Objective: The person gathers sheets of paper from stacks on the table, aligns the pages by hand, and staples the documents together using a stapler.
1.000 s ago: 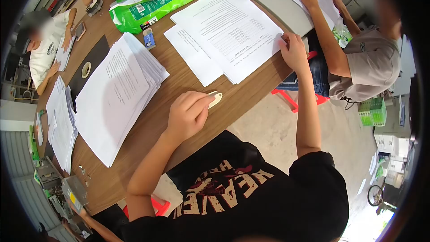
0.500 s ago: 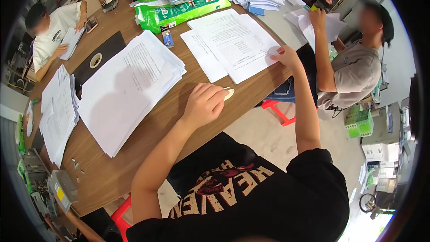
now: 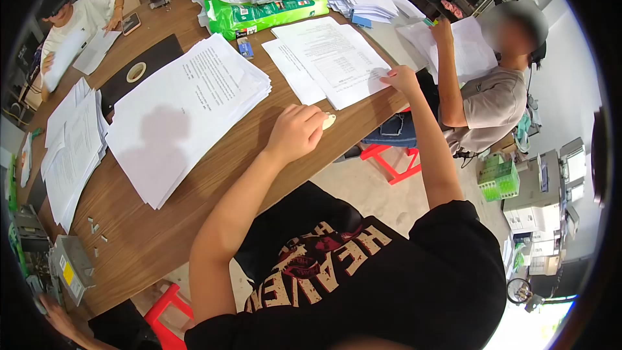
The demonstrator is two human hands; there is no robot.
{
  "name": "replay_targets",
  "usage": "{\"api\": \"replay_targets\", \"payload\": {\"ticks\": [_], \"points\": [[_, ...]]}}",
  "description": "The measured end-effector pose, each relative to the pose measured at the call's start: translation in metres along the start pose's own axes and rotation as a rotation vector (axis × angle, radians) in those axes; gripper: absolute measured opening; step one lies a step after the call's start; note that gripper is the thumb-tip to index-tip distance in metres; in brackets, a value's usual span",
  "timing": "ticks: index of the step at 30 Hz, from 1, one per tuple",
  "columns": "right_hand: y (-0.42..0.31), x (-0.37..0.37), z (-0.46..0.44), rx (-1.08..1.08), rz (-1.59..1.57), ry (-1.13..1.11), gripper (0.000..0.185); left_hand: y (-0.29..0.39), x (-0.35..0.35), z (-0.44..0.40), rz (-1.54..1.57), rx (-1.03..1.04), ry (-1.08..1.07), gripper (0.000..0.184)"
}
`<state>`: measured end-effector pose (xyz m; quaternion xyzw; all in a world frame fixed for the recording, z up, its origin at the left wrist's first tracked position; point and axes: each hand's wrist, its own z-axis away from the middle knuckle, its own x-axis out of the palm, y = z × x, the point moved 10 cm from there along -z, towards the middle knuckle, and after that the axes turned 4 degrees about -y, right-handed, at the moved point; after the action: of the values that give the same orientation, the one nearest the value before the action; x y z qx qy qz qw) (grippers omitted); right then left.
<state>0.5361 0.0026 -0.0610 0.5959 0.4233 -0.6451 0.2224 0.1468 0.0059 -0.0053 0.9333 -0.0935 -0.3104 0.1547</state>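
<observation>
My left hand point(image 3: 297, 133) is closed around a small cream-coloured tool with a rounded, holed end point(image 3: 329, 120), over the table near its front edge; the rest of the tool is hidden in my fingers. At the right, my right hand point(image 3: 402, 79) has thumb and fingers closed on the near right corner of the printed sheets point(image 3: 343, 58). Those sheets overlap, fanned slightly apart. To the left lies a thick stack of printed paper point(image 3: 188, 110), with a shadow across it.
Behind the sheets are a green package point(image 3: 265, 16) and a small blue box point(image 3: 244, 48). A tape roll point(image 3: 136, 72) lies on a black board, beside another paper pile point(image 3: 74, 149). Co-workers sit at right point(image 3: 486, 104) and upper left point(image 3: 78, 26), handling papers.
The view has shifted. My right hand's fingers have closed on the sheets' corner. My left hand still holds the cream tool. The right co-worker has raised a hand; the left one has lifted a sheet.
</observation>
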Motion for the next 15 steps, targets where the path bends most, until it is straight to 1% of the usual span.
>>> {"api": "replay_targets", "payload": {"ticks": [1,3,4,5,7,8,10,11,13,14,15], "points": [[-0.004,-0.006,-0.005,-0.003,0.002,0.004,0.04,-0.001,0.0,0.0,-0.002,0.003,0.004,0.01],[-0.01,0.002,-0.02,0.009,0.173,-0.18,0.037,-0.003,0.002,0.002,0.017,-0.013,-0.01,0.01],[-0.014,0.0,-0.029,0.012,0.239,-0.156,0.038,-0.004,0.002,0.002,0.014,-0.013,-0.01,0.01],[-0.016,0.001,-0.04,0.011,0.237,-0.155,0.038,-0.005,0.002,0.002,0.025,-0.019,-0.004,0.01],[-0.027,-0.004,-0.057,-0.039,0.326,-0.056,0.038,-0.005,0.001,0.001,0.034,-0.024,0.003,0.009],[-0.028,-0.003,-0.062,-0.041,0.325,-0.054,0.038,-0.006,0.0,0.001,0.037,-0.032,-0.002,0.01],[-0.061,-0.006,-0.06,-0.132,0.026,-0.097,0.041,-0.008,0.0,0.001,0.035,-0.043,-0.003,0.01],[-0.064,0.001,-0.067,-0.138,0.025,-0.097,0.041,-0.008,0.0,0.001,0.043,-0.039,0.002,0.01],[-0.081,0.005,-0.079,-0.198,0.14,0.063,0.038,-0.008,-0.002,0.001,0.044,-0.036,0.006,0.011],[-0.083,0.008,-0.086,-0.203,0.136,0.063,0.038,-0.009,-0.001,0.001,0.052,-0.052,0.0,0.01],[-0.085,0.022,-0.083,-0.071,0.21,-0.169,0.039,-0.01,-0.001,0.001,0.061,-0.069,-0.008,0.008]]}}
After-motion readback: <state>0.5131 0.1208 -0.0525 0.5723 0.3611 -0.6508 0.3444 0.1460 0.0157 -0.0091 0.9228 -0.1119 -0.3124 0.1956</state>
